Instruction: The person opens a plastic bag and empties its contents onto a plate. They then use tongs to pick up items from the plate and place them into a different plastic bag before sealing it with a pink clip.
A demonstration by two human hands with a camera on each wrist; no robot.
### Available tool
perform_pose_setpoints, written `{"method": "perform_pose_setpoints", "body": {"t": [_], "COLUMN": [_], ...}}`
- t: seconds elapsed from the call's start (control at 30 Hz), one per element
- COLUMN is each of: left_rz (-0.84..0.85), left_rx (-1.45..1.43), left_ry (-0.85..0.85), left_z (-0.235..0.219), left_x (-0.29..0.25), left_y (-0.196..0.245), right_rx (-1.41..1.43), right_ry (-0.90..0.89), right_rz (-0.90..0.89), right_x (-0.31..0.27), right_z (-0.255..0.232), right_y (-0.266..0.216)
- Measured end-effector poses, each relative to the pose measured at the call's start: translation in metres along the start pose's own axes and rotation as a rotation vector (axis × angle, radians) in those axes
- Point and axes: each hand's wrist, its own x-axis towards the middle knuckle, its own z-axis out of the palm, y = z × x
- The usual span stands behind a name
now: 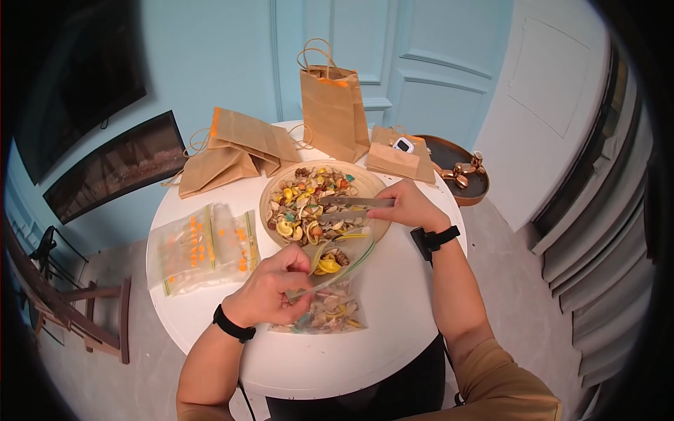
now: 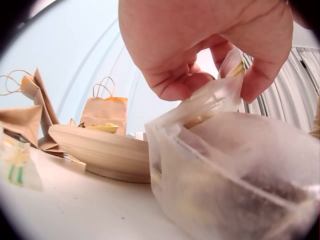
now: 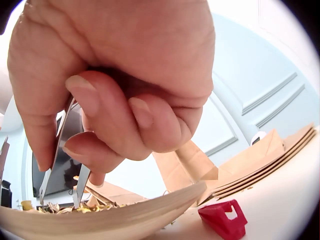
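Observation:
My left hand [image 1: 279, 288] pinches the top edge of a clear zip bag [image 1: 349, 288], its mouth standing open towards the bowl. Dried petals and pods fill the bag's lower part, with yellow curls and a small cone near its mouth. In the left wrist view the bag's frosted side [image 2: 210, 185] hangs below the fingers. My right hand [image 1: 411, 205] grips metal tongs [image 1: 358, 201] between thumb and fingers. The tongs' tips reach into the potpourri [image 1: 309, 200] in a round, pale wooden bowl [image 3: 150, 220]. What lies between the tips is hard to make out.
Flat zip bags with orange print [image 1: 203, 245] lie at the left. Behind the bowl are a standing paper bag [image 1: 330, 112], folded-over paper bags [image 1: 246, 137] and a flat stack [image 1: 393, 161] with a small white timer [image 1: 403, 145]. A red plastic piece [image 3: 225, 220] sits beside the bowl.

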Motion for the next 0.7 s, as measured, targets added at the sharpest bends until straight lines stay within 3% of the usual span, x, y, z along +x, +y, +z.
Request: {"method": "perform_pose_setpoints", "body": {"t": [0.13,0.33,0.43,0.7], "left_rz": [0.004,0.011,-0.014,0.003], "left_rx": [0.011,0.01,0.009,0.015], "left_ry": [-0.007,-0.011,-0.015,-0.01], "left_z": [-0.001,0.0,0.0,0.0], "left_x": [0.001,0.001,0.0,0.0], "left_y": [0.0,-0.001,0.0,-0.001], "right_rx": [0.043,0.039,-0.009,-0.138], "right_ry": [-0.013,-0.118,-0.155,-0.08], "right_rz": [0.036,-0.106,-0.066,-0.129], "right_x": [0.0,0.002,0.002,0.003], "right_z": [-0.003,0.01,0.009,0.008], "right_y": [0.002,-0.004,-0.007,-0.004]}}
